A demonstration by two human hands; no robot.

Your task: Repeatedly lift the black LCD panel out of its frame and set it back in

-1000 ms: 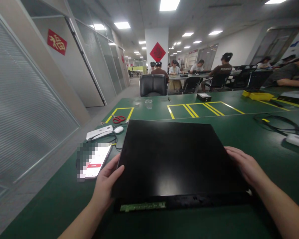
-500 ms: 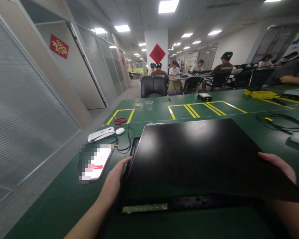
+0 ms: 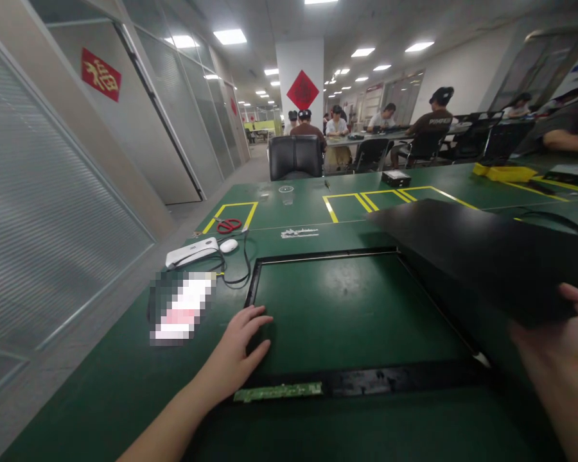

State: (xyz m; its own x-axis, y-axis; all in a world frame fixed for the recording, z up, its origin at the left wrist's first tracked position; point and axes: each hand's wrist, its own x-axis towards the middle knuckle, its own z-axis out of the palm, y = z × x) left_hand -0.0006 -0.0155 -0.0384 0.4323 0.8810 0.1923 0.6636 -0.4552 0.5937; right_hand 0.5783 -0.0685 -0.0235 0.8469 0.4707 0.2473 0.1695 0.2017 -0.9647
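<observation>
A thin black frame (image 3: 255, 282) lies flat on the green table (image 3: 125, 372), with a narrow green circuit strip (image 3: 278, 391) along its near edge. My left hand (image 3: 238, 350) rests open on the frame's near left corner, fingers spread. My right hand (image 3: 556, 346), blurred at the right edge, grips the near edge of a large black panel (image 3: 481, 250) and holds it tilted above the table to the right of the frame.
A phone (image 3: 180, 308) lies left of the frame, with a white box (image 3: 192, 251), a white mouse (image 3: 228, 245), black cables and red scissors (image 3: 228, 225) behind it. Yellow tape outlines (image 3: 351, 204) mark the far table. People sit at desks behind a black chair (image 3: 296, 157).
The black panel has been lifted off the frame and swung to the right in my right hand. My left hand let go of its edge and settled on the frame's corner.
</observation>
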